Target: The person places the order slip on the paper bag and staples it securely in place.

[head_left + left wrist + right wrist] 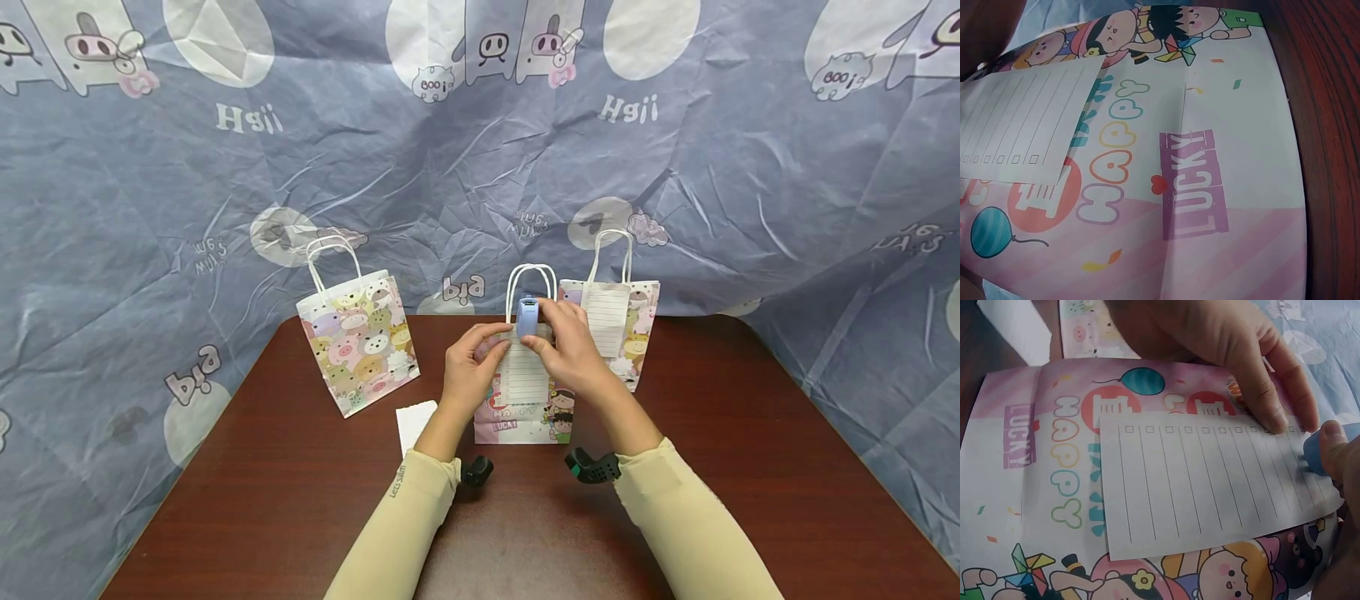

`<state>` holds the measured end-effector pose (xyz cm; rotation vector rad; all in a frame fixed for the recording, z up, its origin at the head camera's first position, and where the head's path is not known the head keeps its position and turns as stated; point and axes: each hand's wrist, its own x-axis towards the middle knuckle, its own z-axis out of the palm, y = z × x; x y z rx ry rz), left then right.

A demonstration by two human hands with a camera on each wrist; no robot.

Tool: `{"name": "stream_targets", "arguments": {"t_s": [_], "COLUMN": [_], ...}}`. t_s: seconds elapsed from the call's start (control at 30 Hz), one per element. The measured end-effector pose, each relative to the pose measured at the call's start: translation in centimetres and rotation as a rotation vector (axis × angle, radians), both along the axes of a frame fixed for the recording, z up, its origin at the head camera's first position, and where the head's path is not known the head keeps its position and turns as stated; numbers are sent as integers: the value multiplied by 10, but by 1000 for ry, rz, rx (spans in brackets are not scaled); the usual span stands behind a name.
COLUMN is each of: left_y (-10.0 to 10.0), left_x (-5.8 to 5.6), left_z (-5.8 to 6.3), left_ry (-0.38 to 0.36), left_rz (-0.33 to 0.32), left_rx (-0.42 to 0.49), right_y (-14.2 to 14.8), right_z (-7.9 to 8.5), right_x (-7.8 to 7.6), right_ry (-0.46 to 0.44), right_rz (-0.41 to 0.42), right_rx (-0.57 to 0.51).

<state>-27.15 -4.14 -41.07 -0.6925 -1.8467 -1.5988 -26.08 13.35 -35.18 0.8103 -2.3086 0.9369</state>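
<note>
A paper gift bag (525, 427) with white handles and a "HAPPY LUCKY" print stands at the table's middle. Against its upper front lies a lined checklist sheet (1210, 481) with small boxes. My left hand (472, 367) pinches the sheet and the bag's top edge, thumb on the sheet. In my right hand (573, 346) is a small blue stapler (528, 318), gripped upright at the bag's top edge, over the sheet's upper end. Whether its jaws are closed on the paper is hidden. The left wrist view mainly shows the bag's lower front (1241, 162).
An animal-print gift bag (363, 346) leans back at the left. Another gift bag (641, 333) stands behind on the right, with a lined sheet (606, 321) on its front. A white paper (414, 423) lies by my left forearm on the dark wooden table (247, 500).
</note>
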Motion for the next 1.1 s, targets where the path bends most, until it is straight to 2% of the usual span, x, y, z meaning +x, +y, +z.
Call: {"name": "stream_targets", "arguments": {"t_s": [0.13, 0.27, 0.5, 0.7, 0.8, 1.1], "left_y": [-1, 0, 2, 0, -1, -6], "left_x": [-2, -2, 2, 18, 23, 22], "left_z": [-1, -1, 5, 21, 25, 24], "left_ry": [28, 25, -8, -6, 0, 2], "left_rz": [-16, -11, 35, 0, -7, -39], "left_rx": [-4, 2, -12, 0, -2, -33], "right_y": [0, -2, -5, -5, -4, -2], "right_z": [-1, -1, -1, 0, -1, 0], "right_x": [1, 1, -1, -1, 0, 2], "right_ry": [17, 35, 27, 31, 39, 21], "right_rz": [-9, -29, -37, -56, -58, -59], "right_rx": [0, -2, -16, 0, 15, 52]}}
